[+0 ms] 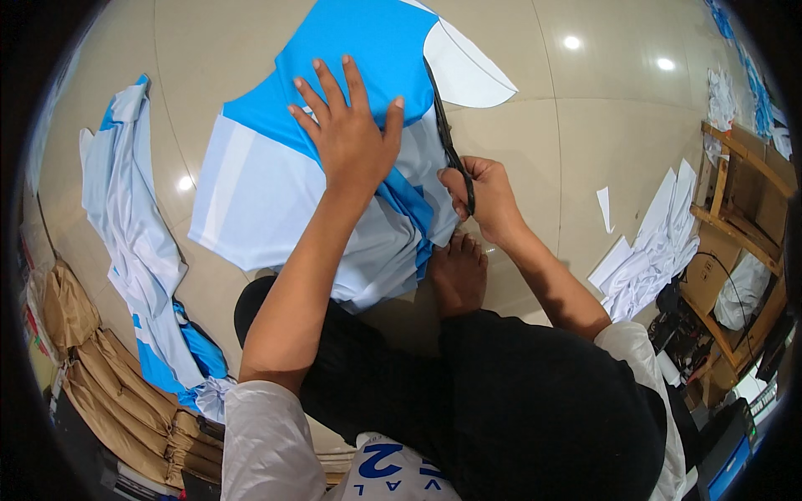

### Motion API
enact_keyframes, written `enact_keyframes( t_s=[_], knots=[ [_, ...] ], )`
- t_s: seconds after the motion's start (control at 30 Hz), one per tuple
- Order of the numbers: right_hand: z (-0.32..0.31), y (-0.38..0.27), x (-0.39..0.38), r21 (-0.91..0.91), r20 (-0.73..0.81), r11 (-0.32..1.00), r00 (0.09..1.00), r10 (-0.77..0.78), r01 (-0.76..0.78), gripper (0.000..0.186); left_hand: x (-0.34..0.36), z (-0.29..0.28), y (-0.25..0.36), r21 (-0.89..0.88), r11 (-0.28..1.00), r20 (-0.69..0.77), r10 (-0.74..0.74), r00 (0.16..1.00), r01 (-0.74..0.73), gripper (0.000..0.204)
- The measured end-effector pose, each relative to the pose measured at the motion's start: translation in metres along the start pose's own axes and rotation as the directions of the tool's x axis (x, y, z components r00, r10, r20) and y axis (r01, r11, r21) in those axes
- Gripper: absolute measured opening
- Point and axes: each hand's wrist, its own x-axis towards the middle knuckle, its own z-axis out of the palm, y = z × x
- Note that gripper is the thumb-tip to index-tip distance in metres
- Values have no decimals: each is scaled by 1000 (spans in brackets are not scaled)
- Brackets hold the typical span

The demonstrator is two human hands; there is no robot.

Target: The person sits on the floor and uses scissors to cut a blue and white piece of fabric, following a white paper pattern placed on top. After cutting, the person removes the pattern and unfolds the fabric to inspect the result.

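In the head view, my left hand (355, 154) presses flat, fingers splayed, on the blue-and-pale cloth (271, 192), laid on the glossy tiled floor (601, 142) before me. My right fingers (478, 169) are clamped around the handles of rigid black scissors (447, 138) at its edge. The smooth cloth looks light, limp, perhaps slippery; I'd pin it beside the blades. A curved white piece (466, 67) adjoins them.

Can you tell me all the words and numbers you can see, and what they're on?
White shirt: big blue letters and a number, upside down in this view; I won't copy them out.
Cardboard box: dark marks, too small to read.
White panel at lower right: dark lettering, too small to read surely.
Blue-and-white cloth: no readable writing.
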Motion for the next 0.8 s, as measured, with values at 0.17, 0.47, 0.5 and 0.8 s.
enact_keyframes(
  t_s=[0.17, 0.47, 0.5, 0.8],
  knots=[
    [2, -4, 5, 46, 24, 999, 1000, -6, 5, 25, 11, -3, -6, -72, 997, -50, 24, 998, -27, 89],
    [6, -7, 8, 42, 14, 999, 1000, -9, 9, 25, 28, -3, -32, 61, 997, -40, -39, 998, 41, 86],
    [6, -6, 8, 46, 14, 999, 1000, -13, 13, 25, 27, -2, -31, 64, 997, -34, -42, 999, 44, 87],
    [12, -7, 6, 46, -7, 999, 1000, -29, 29, 25, 24, 2, -30, 51, 997, -26, -60, 998, 61, 89]
  ],
)
